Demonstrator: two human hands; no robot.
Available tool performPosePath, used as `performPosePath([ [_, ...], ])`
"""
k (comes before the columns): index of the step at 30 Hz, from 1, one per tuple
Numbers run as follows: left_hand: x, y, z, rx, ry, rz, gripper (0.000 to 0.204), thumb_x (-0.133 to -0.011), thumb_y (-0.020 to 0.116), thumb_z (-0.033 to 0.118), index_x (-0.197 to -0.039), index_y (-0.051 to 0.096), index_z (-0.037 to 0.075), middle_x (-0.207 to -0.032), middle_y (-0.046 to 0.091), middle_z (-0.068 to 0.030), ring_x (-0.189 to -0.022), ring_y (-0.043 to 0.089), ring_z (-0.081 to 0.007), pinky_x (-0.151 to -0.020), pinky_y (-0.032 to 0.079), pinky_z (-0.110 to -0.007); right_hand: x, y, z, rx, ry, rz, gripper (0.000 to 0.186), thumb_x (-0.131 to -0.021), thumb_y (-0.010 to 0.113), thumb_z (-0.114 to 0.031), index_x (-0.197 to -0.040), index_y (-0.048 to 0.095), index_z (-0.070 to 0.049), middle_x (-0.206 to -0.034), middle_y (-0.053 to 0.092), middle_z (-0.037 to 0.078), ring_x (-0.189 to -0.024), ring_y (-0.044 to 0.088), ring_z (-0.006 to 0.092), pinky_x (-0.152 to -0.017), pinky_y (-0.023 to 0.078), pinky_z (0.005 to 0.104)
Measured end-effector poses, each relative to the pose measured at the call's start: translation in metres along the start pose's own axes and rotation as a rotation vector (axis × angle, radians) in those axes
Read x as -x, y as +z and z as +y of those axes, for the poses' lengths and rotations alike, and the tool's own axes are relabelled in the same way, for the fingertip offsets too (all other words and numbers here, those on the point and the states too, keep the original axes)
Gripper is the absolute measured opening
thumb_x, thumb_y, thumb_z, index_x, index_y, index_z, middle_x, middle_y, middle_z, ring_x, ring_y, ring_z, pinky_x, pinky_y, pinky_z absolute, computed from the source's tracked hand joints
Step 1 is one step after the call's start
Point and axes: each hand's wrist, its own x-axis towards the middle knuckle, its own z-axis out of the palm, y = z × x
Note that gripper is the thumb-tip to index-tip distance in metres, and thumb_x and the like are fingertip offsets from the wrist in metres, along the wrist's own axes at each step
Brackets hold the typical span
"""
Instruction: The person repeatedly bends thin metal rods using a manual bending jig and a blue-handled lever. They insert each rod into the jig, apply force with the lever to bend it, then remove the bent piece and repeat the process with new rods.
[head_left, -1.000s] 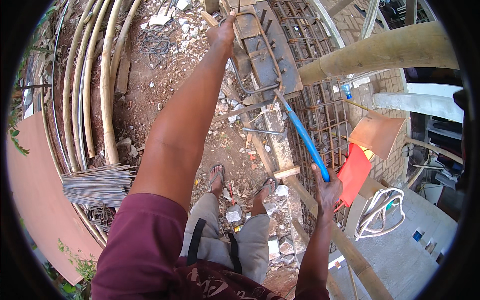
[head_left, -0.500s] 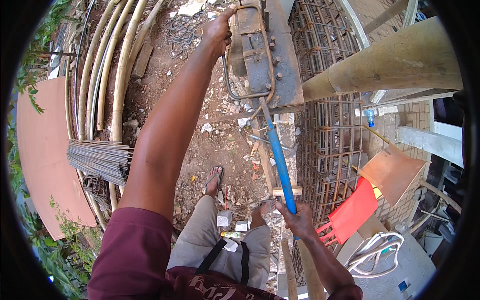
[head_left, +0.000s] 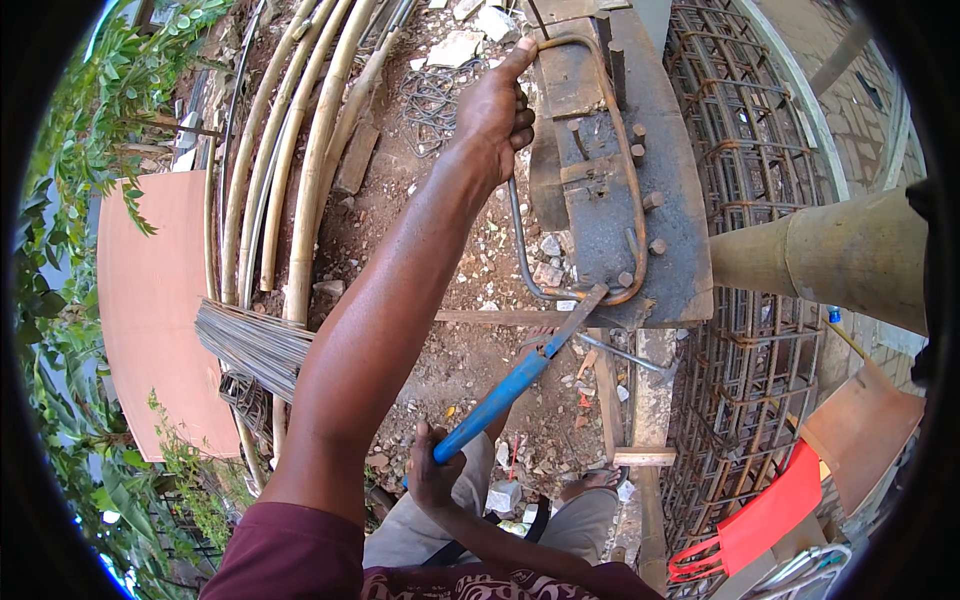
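My left hand [head_left: 492, 122] is closed round the left side of a rusty steel bar bent into a long rectangular loop [head_left: 638, 190]. The loop lies partly on a dark bending board [head_left: 680, 220], alongside several upright steel pegs [head_left: 654, 201]. Low in front of me, my right hand [head_left: 435, 470] grips the lower end of a blue-handled bending bar [head_left: 500, 398]. This tool slants up to the right, and its bare metal tip meets the loop's near right corner beside a peg. Exactly how the tip engages the bar is too small to tell.
Rebar cages [head_left: 745, 220] run along the right, under a thick bamboo pole [head_left: 820, 260]. On the left lie bamboo poles [head_left: 312, 190], a bundle of thin rods [head_left: 255, 345] and a brown sheet [head_left: 160, 330]. A red bag [head_left: 770, 510] is at the lower right. Rubble covers the ground.
My right hand has swung the blue handle from right to left, so the tool now slants across my legs. The loop's near end looks more closed. The whole view has shifted.
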Motion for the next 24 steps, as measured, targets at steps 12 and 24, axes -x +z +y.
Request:
performPosePath([
  [12,0.081,-0.033,0.079,0.514,-0.162,-0.201,0.037,-0.113,0.056,0.044,-0.13,0.065,0.012,-0.065,0.03,0.0096,-0.051,0.025,-0.005,-0.046,0.023,-0.024,0.087,-0.169,-0.128,0.965,-0.434,0.358,0.039,-0.098,0.079,-0.019,-0.067,0.061,-0.003,-0.058,0.049,-0.004,-0.056,0.044,0.0066,-0.05,0.035,0.0326],
  [24,-0.087,-0.245,0.294,-0.03,0.312,0.633,0.056,-0.102,0.072,0.049,-0.132,0.065,0.001,-0.104,0.063,-0.0116,-0.096,0.065,-0.0205,-0.088,0.056,-0.039,0.101,-0.102,-0.137,0.725,-0.252,0.61,0.043,-0.101,0.078,-0.028,-0.069,0.06,-0.007,-0.057,0.051,-0.003,-0.05,0.047,0.0072,-0.046,0.036,0.0301],
])
